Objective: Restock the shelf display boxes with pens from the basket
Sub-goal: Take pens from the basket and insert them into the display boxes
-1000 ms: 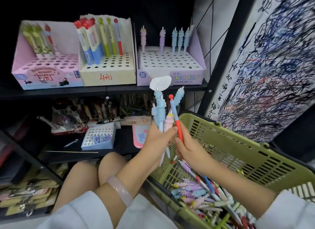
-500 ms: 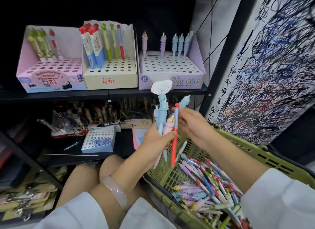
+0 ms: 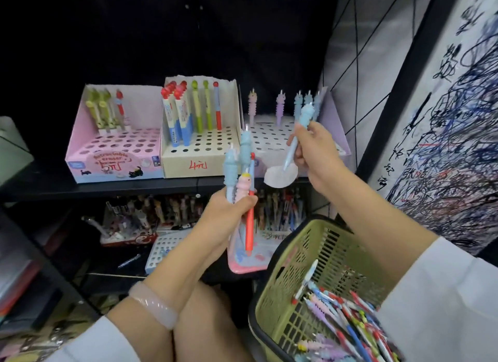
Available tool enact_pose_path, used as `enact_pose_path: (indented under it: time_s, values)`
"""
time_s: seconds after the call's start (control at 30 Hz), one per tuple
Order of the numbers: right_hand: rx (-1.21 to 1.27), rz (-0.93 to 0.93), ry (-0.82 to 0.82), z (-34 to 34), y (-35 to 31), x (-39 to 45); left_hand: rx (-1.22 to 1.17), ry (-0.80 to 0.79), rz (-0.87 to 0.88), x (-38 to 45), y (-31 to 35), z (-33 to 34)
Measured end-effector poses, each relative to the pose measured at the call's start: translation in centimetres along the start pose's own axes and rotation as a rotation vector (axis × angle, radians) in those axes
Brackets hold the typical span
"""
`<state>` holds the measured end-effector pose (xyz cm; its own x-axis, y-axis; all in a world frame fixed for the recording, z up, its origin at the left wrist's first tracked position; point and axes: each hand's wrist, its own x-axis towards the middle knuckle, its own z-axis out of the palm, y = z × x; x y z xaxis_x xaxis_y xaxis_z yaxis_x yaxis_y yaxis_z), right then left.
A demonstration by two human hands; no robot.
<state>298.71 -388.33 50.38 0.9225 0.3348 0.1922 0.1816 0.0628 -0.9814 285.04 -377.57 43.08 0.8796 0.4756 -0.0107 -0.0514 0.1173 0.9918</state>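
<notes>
My right hand [image 3: 314, 150] grips a light blue unicorn pen [image 3: 303, 120] with a white paper tag [image 3: 280, 175] hanging at its lower end, held in front of the purple unicorn display box [image 3: 334, 124]. My left hand [image 3: 229, 213] holds a bunch of pens [image 3: 242, 170]: two blue unicorn pens, a pink one and a red one, upright below the shelf edge. The green basket [image 3: 304, 259] at lower right holds many loose pens [image 3: 347, 324].
On the black shelf [image 3: 134, 185] stand a pink box marked 5 [image 3: 113, 157] and a cream box marked 4 [image 3: 199, 151], both partly filled. The lower shelf holds more pen trays. A scribbled paper wall [image 3: 458, 119] is at right. My knees are below.
My right hand took the tagged blue unicorn pen out of the left hand's bunch and lifted it up and right toward the purple box. The view tilted downward relative to the shelf.
</notes>
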Motion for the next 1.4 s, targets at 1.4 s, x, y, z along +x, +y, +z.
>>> enact_pose_path:
  time_s: [1.4]
  values:
    - [-0.906,-0.024,-0.116,-3.3,1.8,16.9,-0.043,-0.019,0.129,12.1,7.9,3.7]
